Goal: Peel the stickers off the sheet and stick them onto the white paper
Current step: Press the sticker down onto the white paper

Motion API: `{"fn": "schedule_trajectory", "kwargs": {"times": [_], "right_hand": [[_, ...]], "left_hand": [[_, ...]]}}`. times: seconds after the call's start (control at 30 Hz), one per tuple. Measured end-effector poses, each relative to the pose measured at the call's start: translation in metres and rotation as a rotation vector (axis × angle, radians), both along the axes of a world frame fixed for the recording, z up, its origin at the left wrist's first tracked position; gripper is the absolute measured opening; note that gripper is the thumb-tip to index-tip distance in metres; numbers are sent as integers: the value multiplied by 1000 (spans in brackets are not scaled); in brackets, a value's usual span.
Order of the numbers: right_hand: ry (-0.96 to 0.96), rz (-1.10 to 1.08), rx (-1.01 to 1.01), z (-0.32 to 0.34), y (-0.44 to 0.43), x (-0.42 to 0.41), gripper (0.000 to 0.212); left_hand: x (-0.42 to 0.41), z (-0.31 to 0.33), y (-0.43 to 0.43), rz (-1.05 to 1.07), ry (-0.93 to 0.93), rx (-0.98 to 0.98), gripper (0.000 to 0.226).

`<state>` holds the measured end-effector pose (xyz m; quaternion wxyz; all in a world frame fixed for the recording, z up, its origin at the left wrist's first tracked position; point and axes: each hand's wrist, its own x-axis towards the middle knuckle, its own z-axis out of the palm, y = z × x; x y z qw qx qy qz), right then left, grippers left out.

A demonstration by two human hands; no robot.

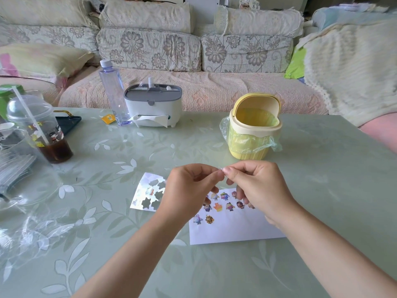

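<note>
Silvery sticker sheet (148, 193) lies flat on the table (322, 168), w/ lots of sticker-shaped gaps in it and a couple of bits of print in the middle. Its right edge is hidden behind the left hand (189, 187), so can't tell if it touches the white paper (232, 231) beside it. The paper is flat too, w/ cartoon stickers (218, 207) on it in approx 3 rows across its upper half.

Hands: both are lifted off the table, forearms coming in from the bottom corners and meeting in the middle, above the paper's far edge. Left thumb + index pinch a small pale piece (222, 170), other fingers curled under. The right hand (257, 186) pinches the same piece from the other side, back of the hand facing up, remaining fingers hanging loosely curled toward the paper. Fingertips of both hands are basically touching. The piece is too small and blurry to say what it is tbh.

Beyond the hands is a yellow mini bin (253, 134) w/ a plastic liner, lid tipped open. Further left: white/grey tissue box (152, 108), clear bottle (111, 91), and a cup (43, 134) w/ a straw and some dark drink.
</note>
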<state>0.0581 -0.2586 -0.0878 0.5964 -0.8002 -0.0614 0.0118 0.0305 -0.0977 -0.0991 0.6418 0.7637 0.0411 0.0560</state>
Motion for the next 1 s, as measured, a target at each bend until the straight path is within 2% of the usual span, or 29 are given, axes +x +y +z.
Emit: {"fn": "schedule_trajectory", "kwargs": {"times": [0.2,0.37,0.5,0.63,0.87,1.0], "right_hand": [[24,-91,74,-4,-11,5,14],[-56,-175,40,2,-23,18,14],[-256,-323,-121,18,-32,59,13],[-436,-483,-467,29,-38,113,14],[-386,-384,-701,35,-35,153,18],[-514,-209,-610,42,-20,114,13]], "left_hand": [[10,0,-16,-15,35,-9,15],[21,1,-19,-42,106,-5,21],[28,2,-16,-45,130,-50,21],[30,0,-16,-59,147,-13,22],[30,2,-11,-56,152,-73,25],[28,5,-6,-62,194,-141,24]]}}
